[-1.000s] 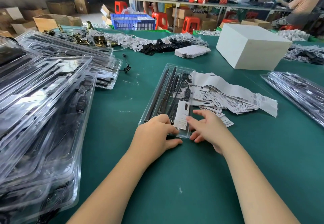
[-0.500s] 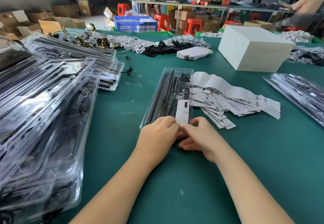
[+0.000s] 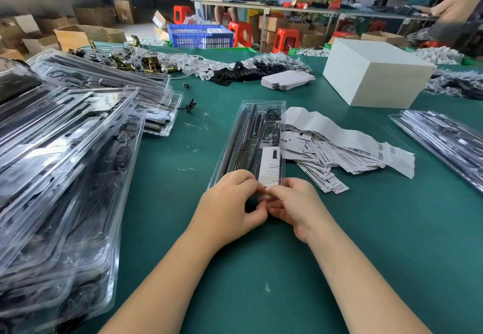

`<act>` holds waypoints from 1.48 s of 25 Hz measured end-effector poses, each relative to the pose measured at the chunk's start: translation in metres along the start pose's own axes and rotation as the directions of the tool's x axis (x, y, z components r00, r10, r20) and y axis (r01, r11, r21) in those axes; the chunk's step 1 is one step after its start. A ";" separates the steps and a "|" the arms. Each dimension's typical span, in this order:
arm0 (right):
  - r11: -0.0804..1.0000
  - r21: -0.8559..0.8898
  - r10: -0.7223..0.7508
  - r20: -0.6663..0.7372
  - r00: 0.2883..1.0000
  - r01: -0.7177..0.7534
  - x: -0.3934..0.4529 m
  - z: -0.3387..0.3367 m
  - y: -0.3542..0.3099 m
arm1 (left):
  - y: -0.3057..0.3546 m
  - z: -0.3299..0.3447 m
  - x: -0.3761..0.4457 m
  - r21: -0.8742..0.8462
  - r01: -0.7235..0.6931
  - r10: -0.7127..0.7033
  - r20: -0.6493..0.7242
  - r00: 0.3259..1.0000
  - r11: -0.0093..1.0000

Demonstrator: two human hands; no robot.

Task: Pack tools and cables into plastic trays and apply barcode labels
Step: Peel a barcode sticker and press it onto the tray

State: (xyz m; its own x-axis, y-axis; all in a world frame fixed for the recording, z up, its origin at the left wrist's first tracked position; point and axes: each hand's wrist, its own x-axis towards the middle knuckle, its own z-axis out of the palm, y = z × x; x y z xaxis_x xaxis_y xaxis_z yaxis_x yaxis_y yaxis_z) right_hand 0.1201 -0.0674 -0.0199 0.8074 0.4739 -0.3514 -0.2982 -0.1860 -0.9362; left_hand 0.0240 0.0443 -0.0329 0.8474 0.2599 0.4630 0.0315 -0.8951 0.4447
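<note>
A long clear plastic tray [image 3: 236, 135] lies lengthwise on the green table, holding black rods, a cable and a white card [image 3: 270, 163]. My left hand [image 3: 231, 204] and my right hand [image 3: 295, 205] meet at its near end, fingers curled and pinching the tray's near edge just below the card. The fingertips touch each other and cover that edge. A heap of white barcode labels [image 3: 337, 150] spreads right of the tray, with a paper strip [image 3: 339, 132] over it.
Stacks of filled clear trays [image 3: 60, 166] fill the left side; more packed trays [image 3: 444, 137] lie at the right edge. A white box [image 3: 373, 74], flat cartons [image 3: 287, 80], black parts [image 3: 243, 72] and brass hardware [image 3: 122, 59] sit farther back. People work at distant tables.
Both hands slid toward me to the tray's near end. My right hand's fingers curled in and closed against my left hand's at the edge.
</note>
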 end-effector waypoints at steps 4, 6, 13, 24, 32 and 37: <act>1.000 -0.018 -0.001 0.012 1.000 0.002 0.000 -0.003 -0.004 | -0.012 -0.007 0.001 -0.148 -0.008 0.021 0.087 0.996 0.989; 1.000 -0.016 0.000 0.022 1.000 0.000 0.000 -0.004 -0.005 | -0.013 -0.005 0.001 -0.112 -0.023 0.032 0.084 0.996 0.993; 1.000 0.018 0.005 0.061 0.998 -0.006 -0.003 -0.003 -0.006 | 0.000 0.003 0.007 0.134 -0.098 0.121 -0.174 0.977 0.986; 0.998 0.047 0.043 0.065 0.997 -0.046 -0.004 0.001 -0.006 | 0.004 -0.001 0.005 0.278 -0.186 0.239 -0.170 0.956 0.942; 0.999 0.026 0.046 -0.036 0.998 -0.045 -0.001 0.006 -0.002 | 0.005 0.006 0.003 0.222 -0.158 0.193 -0.142 0.971 0.962; 0.999 0.040 0.000 -0.038 0.999 0.001 -0.001 0.006 0.001 | 0.004 0.007 0.003 0.145 -0.071 0.097 -0.182 0.978 0.987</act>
State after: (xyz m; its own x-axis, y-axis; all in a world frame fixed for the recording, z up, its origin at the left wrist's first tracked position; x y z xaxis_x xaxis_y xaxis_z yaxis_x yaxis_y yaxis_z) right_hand 0.1157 -0.0626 -0.0204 0.8260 0.4408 -0.3512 -0.3176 -0.1507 -0.9362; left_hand 0.0305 0.0393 -0.0355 0.7357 0.2332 0.6359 0.0479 -0.9544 0.2945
